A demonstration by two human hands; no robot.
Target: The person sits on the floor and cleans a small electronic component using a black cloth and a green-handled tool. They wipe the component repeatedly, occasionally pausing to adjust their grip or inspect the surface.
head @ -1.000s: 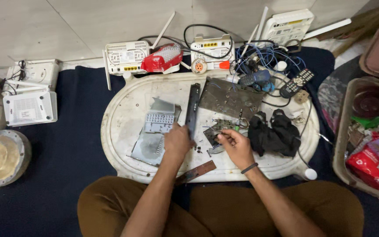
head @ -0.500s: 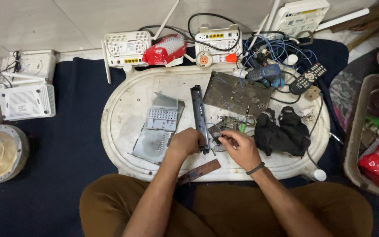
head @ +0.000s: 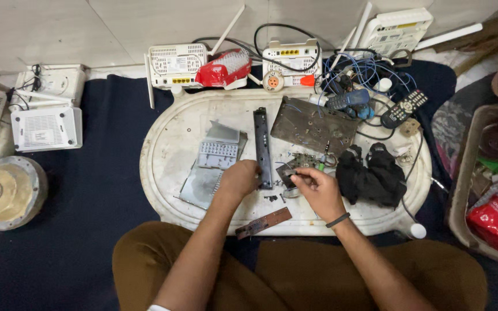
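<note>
Both forearms come up from the lap, elbows out, meeting near the front middle of the white oval tray (head: 168, 173) that's doing duty as the desk. Left hand (head: 239, 179) is curled over the lower end of a long black plastic strip (head: 262, 147), grip closed on it, fingers wrapped on the near tip. Right hand (head: 317, 189), with a dark band on the wrist, has thumb and fingers pinching a small dark square part (head: 286, 174) just beside the strip; grip pressed together on it.

Room-wise it's tight. The strip runs straight away from the person, with a bent grey metal plate and keypad piece (head: 217, 154) just left and a brownish circuit board (head: 313, 124) to the right. A black cloth bundle (head: 373, 175) sits close on the right. A thin reddish-brown board strip (head: 264, 222) hangs at the tray's near edge. Tiny dark bits lie loose between the hands. Back rim is crowded with white routers (head: 177, 64), a red bag (head: 224, 67) and blue wires (head: 358, 72).
</note>
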